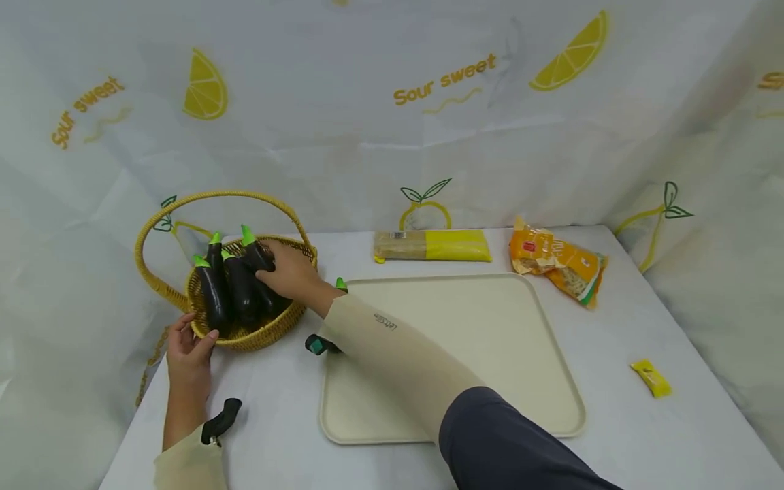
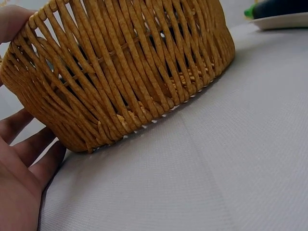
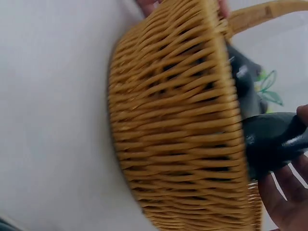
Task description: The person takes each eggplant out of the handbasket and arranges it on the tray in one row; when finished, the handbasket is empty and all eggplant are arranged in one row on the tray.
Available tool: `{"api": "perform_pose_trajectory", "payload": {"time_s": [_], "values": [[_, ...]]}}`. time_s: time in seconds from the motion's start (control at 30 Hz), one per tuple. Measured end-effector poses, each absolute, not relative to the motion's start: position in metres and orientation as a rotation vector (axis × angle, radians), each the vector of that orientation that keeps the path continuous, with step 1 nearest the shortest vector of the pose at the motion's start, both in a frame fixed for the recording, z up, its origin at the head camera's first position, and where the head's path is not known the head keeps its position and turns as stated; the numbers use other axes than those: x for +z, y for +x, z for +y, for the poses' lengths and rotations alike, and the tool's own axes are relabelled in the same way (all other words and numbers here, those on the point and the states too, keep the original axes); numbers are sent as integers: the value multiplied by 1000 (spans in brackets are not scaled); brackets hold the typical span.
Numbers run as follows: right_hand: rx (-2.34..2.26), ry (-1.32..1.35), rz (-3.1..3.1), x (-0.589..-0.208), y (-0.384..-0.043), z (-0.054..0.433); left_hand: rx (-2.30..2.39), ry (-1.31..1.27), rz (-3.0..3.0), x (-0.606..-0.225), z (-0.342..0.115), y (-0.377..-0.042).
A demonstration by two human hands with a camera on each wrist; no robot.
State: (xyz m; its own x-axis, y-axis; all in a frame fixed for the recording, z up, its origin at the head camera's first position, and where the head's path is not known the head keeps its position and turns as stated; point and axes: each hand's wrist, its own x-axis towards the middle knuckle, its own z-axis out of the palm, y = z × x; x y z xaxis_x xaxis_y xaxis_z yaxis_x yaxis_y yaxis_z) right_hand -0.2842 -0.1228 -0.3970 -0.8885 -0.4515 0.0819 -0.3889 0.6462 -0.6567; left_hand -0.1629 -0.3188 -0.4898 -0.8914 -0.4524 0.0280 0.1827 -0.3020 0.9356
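Note:
A round wicker basket with a tall hoop handle stands at the left, holding several dark eggplants with green stems. My left hand grips its front-left rim; in the left wrist view, the thumb lies at the rim and the fingers spread against the outer wall. Over the basket's right side, my right hand grips one eggplant, thumb on one side and fingers on the other. That eggplant's lower end is hidden by the basket wall in the right wrist view.
Right of the basket lies a cream tray. On it an eggplant is mostly hidden by my right arm in the head view. Behind are a yellow-and-tan packet and an orange bag. A small yellow sachet lies far right.

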Motion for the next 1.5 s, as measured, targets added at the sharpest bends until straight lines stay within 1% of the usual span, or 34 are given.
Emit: {"api": "perform_pose_trajectory", "payload": {"time_s": [0.17,0.3,0.43,0.6,0.87,1.13,1.5], "values": [[-1285,-695,2674,-376,-273,-116,-2228,286,-1501,-486,-322,-160],[-1423,-702,2542,-376,-262,-94,-2238,295,-1488,-488,-320,-159],[-1569,-685,2426,-386,-252,-56,-2237,314,-1507,-491,-318,-159],[-1636,-631,2435,-405,-244,-8,-2225,317,-1537,-493,-317,-162],[-1700,-377,2449,-439,-230,41,-2225,308,-1550,-495,-318,-162],[-1652,-282,2435,-476,-225,49,-2225,314,-1544,-494,-317,-161],[-1547,-228,2527,-482,-230,45,-2220,294,-1531,-495,-316,-161]]}}
